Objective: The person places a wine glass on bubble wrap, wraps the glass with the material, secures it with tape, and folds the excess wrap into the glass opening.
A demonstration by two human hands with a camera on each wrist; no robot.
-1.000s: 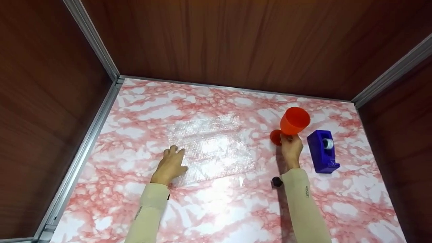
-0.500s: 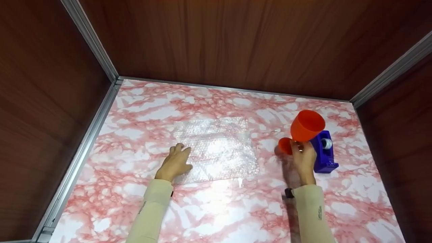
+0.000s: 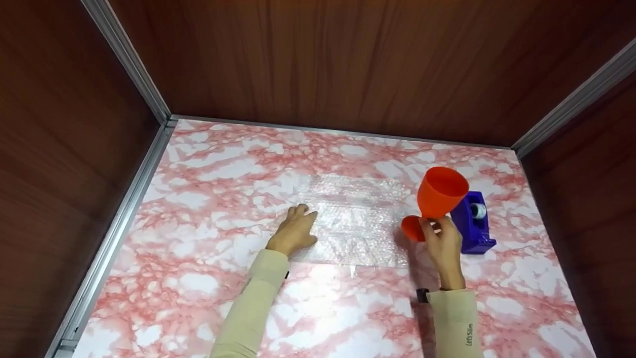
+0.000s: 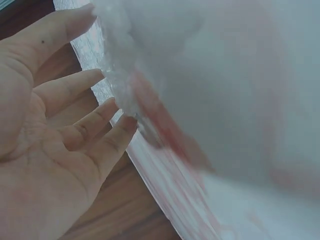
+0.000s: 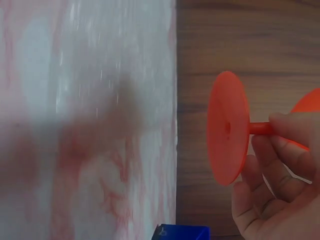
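A red-orange plastic goblet (image 3: 442, 191) is held by its stem in my right hand (image 3: 444, 248), tilted above the table with its bowl facing up. The right wrist view shows its round foot (image 5: 227, 127), with thumb and fingers pinching the stem. Over on the left, my left hand (image 3: 294, 231) rests at the left part of a clear bubble wrap sheet (image 3: 355, 221) lying flat. In the left wrist view its fingers (image 4: 80, 90) are spread and fairly straight, their tips touching the wrap's edge (image 4: 120, 55).
Just right of the goblet stands a blue-purple tape dispenser (image 3: 474, 223) with a roll of tape. The pink-and-white marbled table (image 3: 198, 298) is enclosed by dark wood panels (image 3: 318, 64) at the back and both sides, with metal framing (image 3: 119, 214) along the left edge.
The left hand has moved right, and the bubble wrap has slid right along with it. My right hand has drawn the goblet nearer, first to the right, then slightly back left.
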